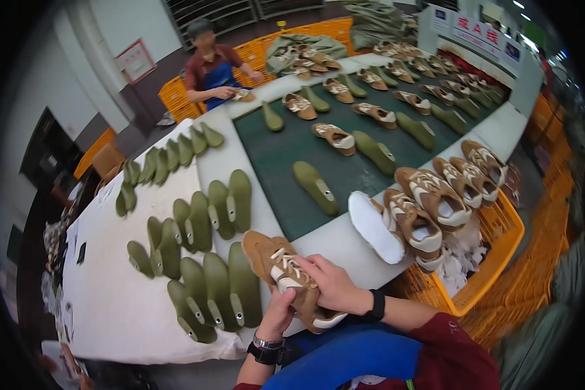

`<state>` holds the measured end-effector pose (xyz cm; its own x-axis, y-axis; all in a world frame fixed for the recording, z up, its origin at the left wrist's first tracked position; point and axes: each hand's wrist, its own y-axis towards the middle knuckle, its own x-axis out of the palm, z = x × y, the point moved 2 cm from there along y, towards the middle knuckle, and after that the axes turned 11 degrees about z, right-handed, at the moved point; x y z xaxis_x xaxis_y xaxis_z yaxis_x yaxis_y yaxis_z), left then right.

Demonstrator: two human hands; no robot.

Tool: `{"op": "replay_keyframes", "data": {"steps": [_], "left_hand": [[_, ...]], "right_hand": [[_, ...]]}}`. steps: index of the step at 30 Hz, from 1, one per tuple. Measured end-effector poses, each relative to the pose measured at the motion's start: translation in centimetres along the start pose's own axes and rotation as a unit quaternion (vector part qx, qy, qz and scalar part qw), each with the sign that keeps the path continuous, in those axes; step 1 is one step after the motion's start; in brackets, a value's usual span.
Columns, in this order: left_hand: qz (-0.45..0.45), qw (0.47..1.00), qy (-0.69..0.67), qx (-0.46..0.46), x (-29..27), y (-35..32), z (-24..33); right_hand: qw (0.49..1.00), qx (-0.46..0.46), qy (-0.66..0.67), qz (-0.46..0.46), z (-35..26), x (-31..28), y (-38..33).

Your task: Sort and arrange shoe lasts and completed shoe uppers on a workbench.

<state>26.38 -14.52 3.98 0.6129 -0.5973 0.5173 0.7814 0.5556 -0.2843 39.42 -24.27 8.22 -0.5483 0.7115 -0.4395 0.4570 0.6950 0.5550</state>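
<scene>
A brown and cream lace-up shoe upper (286, 270) is gripped between my two hands, its toe pointing up and to the left. My left hand (279, 312) clasps its near side, and my right hand (328, 283) wraps over the laces and far side. Just left of it, several green shoe lasts (205, 292) lie in rows on a white cloth. To the right, several similar shoe uppers (429, 195) sit on the table edge beside a white insole-shaped piece (374, 227). What is inside the held upper is hidden.
A green conveyor belt (273, 175) carries shoe uppers and green lasts in pairs. Across the table a person in a blue apron (218, 75) handles another upper. An orange crate (500, 253) with white scraps stands at my right. The white cloth (110, 286) covers the left table.
</scene>
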Motion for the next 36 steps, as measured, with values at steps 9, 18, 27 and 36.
{"op": "replay_keyframes", "data": {"steps": [9, 18, 27, 36], "left_hand": [[0.074, 0.991, -0.110, 0.019, 1.1, 3.2, 2.9], [0.105, 0.967, -0.231, 0.014, -1.8, 4.0, 3.5], [0.125, 0.983, -0.135, 0.017, -1.5, 2.6, 3.5], [0.113, 0.657, 0.652, 0.360, -2.4, 2.5, -0.4]], "right_hand": [[0.993, 0.050, 0.102, -0.007, -0.5, -2.7, 4.9], [0.986, -0.111, 0.034, -0.117, -2.6, -1.7, 2.5], [0.989, -0.018, 0.000, -0.147, -2.3, -2.3, 1.9], [0.977, -0.090, -0.187, -0.042, -1.6, -6.6, 12.5]]}}
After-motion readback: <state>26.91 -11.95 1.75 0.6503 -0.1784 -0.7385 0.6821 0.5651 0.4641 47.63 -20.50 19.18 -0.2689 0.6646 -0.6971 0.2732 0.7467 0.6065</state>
